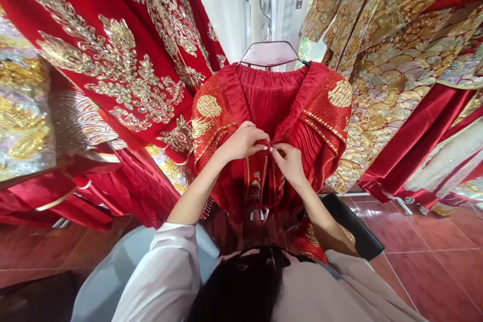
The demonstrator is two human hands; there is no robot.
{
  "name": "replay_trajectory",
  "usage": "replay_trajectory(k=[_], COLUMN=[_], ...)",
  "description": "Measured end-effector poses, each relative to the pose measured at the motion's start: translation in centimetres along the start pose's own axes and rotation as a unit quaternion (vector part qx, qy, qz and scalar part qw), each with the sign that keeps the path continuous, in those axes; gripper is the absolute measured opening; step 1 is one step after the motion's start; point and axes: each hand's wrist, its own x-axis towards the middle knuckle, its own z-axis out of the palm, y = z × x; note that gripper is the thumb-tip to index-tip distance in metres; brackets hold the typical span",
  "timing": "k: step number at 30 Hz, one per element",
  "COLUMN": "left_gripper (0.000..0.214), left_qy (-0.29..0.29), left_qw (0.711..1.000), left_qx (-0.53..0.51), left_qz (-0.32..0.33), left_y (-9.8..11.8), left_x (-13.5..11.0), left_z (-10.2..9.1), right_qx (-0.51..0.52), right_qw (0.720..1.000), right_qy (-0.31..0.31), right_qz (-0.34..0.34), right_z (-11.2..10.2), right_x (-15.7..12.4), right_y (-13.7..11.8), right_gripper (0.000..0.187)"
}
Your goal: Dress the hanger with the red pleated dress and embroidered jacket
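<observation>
A red pleated skirt [319, 133] with gold-trimmed, embroidered panels hangs in front of me from a clip hanger [269, 53]. Its gathered waistband dips at the front middle, where both hands meet. My left hand [247, 141] is closed, thumb and fingers pinching the waistband's left side. Close beside it, my right hand [289, 161] pinches the band from the right, its fingertips nearly touching the left ones. Whatever small fastening lies between the fingertips is hidden. Below the hands, two narrow gold-edged strips [256, 176] hang down.
Red garments with gold sequin work [124, 55] hang close on the left, and gold scale-patterned garments [377, 60] on the right. A grey-blue chair [101, 271] stands at lower left. A black flat object [352, 226] lies at lower right above the red tiled floor [426, 271].
</observation>
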Motion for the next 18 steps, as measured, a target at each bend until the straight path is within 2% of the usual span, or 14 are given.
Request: replay_trajectory(k=[5, 8, 10, 13, 15, 16, 18], left_gripper=[0.013, 0.013, 0.012, 0.013, 0.014, 0.014, 0.014], left_qy=[-0.006, -0.004, -0.003, 0.001, -0.001, -0.002, -0.004], left_qw=[1.000, 1.000, 0.999, 0.999, 0.999, 1.000, 1.000], left_qx=[-0.015, -0.022, -0.032, -0.039, -0.033, -0.028, -0.021], left_qz=[0.002, 0.003, 0.003, 0.004, 0.005, 0.005, 0.006], left_y=[0.05, 0.22, 0.37, 0.58, 0.65, 0.66, 0.63], left_x=[-0.31, -0.43, -0.51, -0.59, -0.61, -0.61, -0.60], left_z=[-0.17, -0.28, -0.34, -0.42, -0.46, -0.47, -0.43], right_qx=[0.098, 0.206, 0.333, 0.510, 0.565, 0.576, 0.573], right_qw=[0.993, 0.973, 0.930, 0.818, 0.763, 0.750, 0.751], right_qy=[0.039, 0.046, -0.010, -0.101, -0.126, -0.133, -0.144], right_qz=[0.049, 0.093, 0.151, 0.248, 0.288, 0.297, 0.294], right_z=[0.90, 0.98, 0.90, 0.80, 0.76, 0.73, 0.60], right_x=[-0.05, -0.19, -0.24, -0.20, -0.11, -0.05, 0.14], right_y=[-0.49, -0.54, -0.31, 0.21, 0.39, 0.38, 0.22], right_gripper=[0.023, 0.024, 0.026, 0.030, 0.032, 0.031, 0.029])
